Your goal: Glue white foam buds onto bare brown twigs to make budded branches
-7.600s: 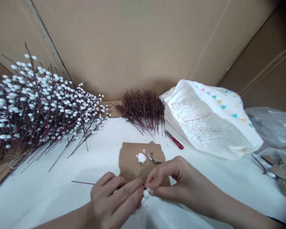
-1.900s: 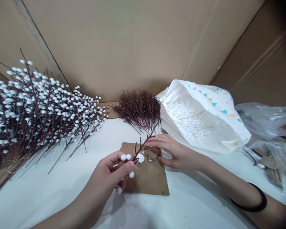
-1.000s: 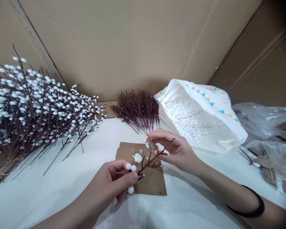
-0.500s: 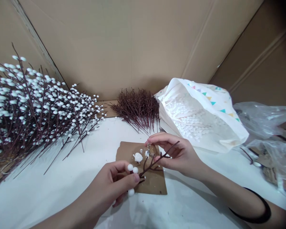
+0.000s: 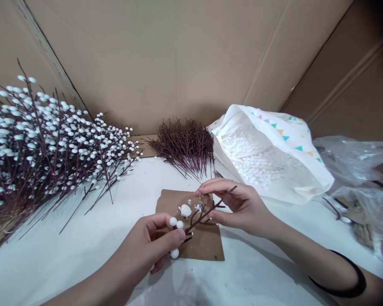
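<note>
Branch [image 5: 198, 221], forked, bearing white balls [image 5: 179, 225], above the cardboard [image 5: 207, 246]: probably light, stiff, brittle at its forks, best held by the stem. The left hand [image 5: 158, 240] pinches it between thumb and fingers; the right hand [image 5: 245, 208], fingers curled, grips a scrap [image 5: 206, 202]. Paste [image 5: 185, 210] lies at nine o'clock from the forks, bare twigs [image 5: 185, 146] at eleven, the bag [image 5: 295, 134] at one. The forks stand between right thumb and paste.

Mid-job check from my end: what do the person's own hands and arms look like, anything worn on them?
The left hand and right hand are ungloved. Both forearms are sleeveless as far as they show. A plain black band loops around the right forearm, toward the elbow; none shows on the left.
</note>
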### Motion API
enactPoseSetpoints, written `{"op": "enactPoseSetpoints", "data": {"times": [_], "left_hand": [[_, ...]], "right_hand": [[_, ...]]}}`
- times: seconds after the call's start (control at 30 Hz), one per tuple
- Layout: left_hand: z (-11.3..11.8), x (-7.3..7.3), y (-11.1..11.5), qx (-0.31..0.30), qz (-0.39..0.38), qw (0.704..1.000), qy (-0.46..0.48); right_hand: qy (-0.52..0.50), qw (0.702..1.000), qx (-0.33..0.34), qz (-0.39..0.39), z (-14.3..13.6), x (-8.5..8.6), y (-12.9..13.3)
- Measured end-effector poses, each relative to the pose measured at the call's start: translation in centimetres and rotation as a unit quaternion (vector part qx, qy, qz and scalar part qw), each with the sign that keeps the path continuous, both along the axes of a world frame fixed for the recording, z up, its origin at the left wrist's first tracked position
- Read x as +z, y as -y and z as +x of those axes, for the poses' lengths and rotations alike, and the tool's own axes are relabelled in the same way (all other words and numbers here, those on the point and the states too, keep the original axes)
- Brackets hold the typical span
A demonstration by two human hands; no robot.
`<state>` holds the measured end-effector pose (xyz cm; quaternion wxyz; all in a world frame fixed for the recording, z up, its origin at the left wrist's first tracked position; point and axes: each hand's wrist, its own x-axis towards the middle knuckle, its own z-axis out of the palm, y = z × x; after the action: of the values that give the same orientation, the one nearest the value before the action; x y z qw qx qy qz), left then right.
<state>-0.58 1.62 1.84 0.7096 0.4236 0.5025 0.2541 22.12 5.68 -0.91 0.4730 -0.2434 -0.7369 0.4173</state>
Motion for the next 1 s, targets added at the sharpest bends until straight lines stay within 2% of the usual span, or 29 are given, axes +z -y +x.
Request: {"op": "enactPoseSetpoints", "data": {"times": [0.13, 0.47, 0.67, 0.77, 0.9, 1.0], "left_hand": [[-0.1, 0.0, 0.0, 0.014, 0.011, 1.0, -0.009], [0.2, -0.1, 0.0, -0.007, 0.004, 1.0, -0.004], [0.1, 0.0, 0.1, -0.009, 0.001, 1.0, -0.02], [0.1, 0.2, 0.1, -0.002, 0.008, 1.0, -0.014], [0.2, 0.6, 0.0, 0.015, 0.049, 0.998, -0.043], [0.3, 0.9, -0.1, 0.045, 0.082, 0.994, -0.062]], "right_hand": [[0.024, 1.0, -0.001, 0.009, 0.3, 0.1, -0.2], [0.013, 1.0, -0.019, -0.01, 0.1, -0.4, -0.3], [0.021, 1.0, -0.022, -0.002, 0.0, 0.0, 0.1], [0.087, 0.994, -0.06, 0.022, 0.2, -0.2, -0.2], [0.248, 0.955, -0.137, 0.083, 0.6, -1.6, -1.0], [0.279, 0.947, -0.126, 0.095, 0.8, -2.8, -1.6]]}}
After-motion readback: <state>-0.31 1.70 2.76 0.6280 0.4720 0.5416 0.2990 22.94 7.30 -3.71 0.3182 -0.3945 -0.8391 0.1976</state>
